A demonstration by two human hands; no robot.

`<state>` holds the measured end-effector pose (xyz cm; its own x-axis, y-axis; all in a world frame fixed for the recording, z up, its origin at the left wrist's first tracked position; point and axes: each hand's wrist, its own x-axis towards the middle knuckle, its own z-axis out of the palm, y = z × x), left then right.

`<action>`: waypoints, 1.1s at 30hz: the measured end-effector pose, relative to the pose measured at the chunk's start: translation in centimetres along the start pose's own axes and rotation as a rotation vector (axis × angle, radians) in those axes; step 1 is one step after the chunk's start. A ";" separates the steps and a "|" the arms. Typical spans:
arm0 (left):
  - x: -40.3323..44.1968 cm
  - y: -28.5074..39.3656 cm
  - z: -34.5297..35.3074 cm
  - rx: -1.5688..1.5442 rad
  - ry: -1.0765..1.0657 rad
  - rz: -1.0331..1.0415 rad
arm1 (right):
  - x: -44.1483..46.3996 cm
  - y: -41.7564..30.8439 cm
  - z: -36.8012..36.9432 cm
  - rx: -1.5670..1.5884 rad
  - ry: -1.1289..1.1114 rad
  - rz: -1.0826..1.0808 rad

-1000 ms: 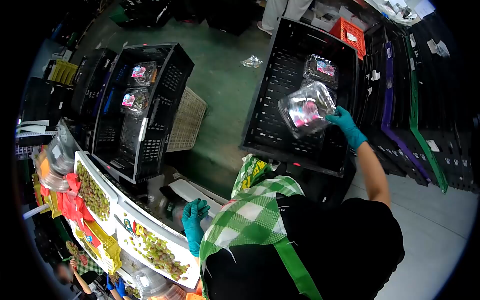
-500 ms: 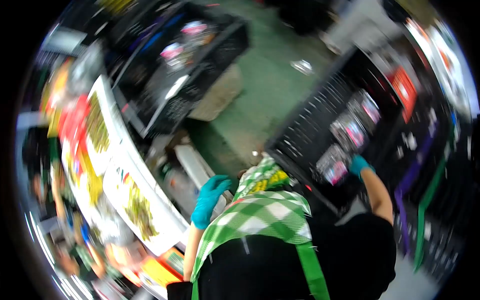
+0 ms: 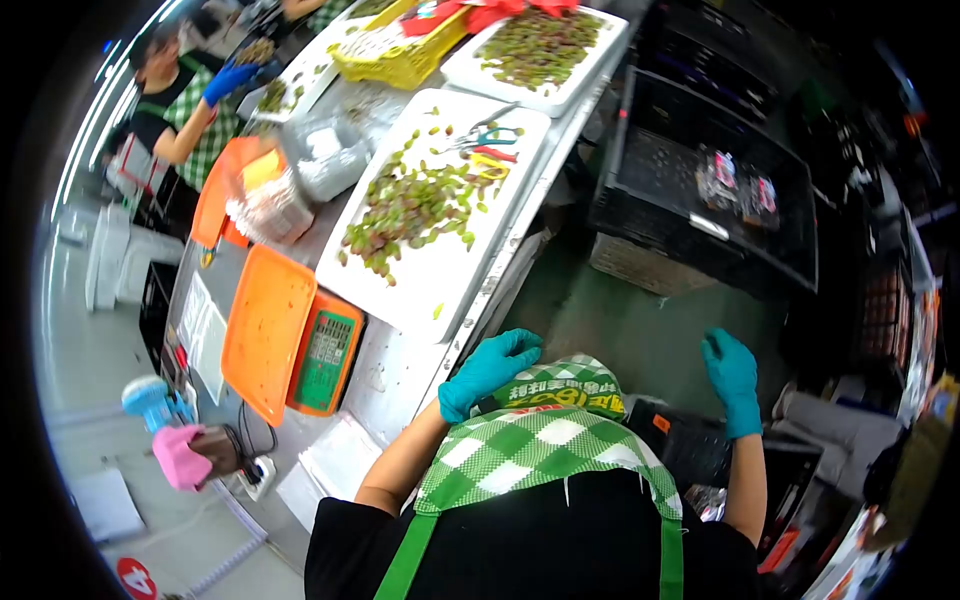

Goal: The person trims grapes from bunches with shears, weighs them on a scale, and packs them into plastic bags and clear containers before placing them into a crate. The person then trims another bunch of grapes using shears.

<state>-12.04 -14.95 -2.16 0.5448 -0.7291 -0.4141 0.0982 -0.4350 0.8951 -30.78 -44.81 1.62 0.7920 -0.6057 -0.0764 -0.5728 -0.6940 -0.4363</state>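
Note:
My left hand [image 3: 492, 375], in a teal glove, hovers in front of the green checked apron [image 3: 540, 447], close to the table edge. Its fingers are stretched forward and nothing is in them. My right hand [image 3: 732, 382], gloved alike, hangs over the floor to the right, empty, with thumb and fingers apart. Nearest the left hand on the table is a white tray [image 3: 480, 285] of small green and reddish leafy cuttings [image 3: 415, 210]. Blue-handled snips [image 3: 490, 138] and yellow-handled scissors [image 3: 490, 168] lie at its far end.
An orange scale [image 3: 328, 350] stands on the metal table, near a yellow basket [image 3: 400, 60] and a second tray [image 3: 548, 98]. A black crate [image 3: 660, 215] holding clear packs [image 3: 735, 185] is at the back right. Another person [image 3: 185, 120] in blue gloves works across the table.
My view has swung left from the crates to the table. My right hand has come away from the crate with clear packs. The left hand remains empty in front of the apron.

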 end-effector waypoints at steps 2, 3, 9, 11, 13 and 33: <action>-0.3 -0.5 -1.3 -0.099 0.046 -0.044 | 3.9 -3.2 1.6 -0.061 -0.136 -0.169; -0.4 -0.4 -2.0 -0.143 0.058 -0.067 | 5.2 -4.8 2.3 -0.089 -0.202 -0.242; 2.0 -1.5 -5.9 -0.444 0.242 -0.074 | 15.4 -14.5 5.6 -0.109 -0.492 -0.578; 3.9 -0.8 -7.6 -0.576 0.309 -0.054 | 19.6 -16.8 6.4 -0.119 -0.543 -0.638; 6.3 0.1 -9.1 -0.555 0.380 -0.062 | 24.4 -18.0 7.3 -0.081 -0.538 -0.724; 23.7 10.9 -24.0 -0.648 0.595 -0.235 | 71.4 -47.1 19.6 0.272 0.034 -0.986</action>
<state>21.92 -24.32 1.71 0.7738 -0.1876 -0.6050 0.6119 -0.0250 0.7905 56.89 -47.78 -0.87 0.8757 0.1732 0.4506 0.4014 -0.7799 -0.4803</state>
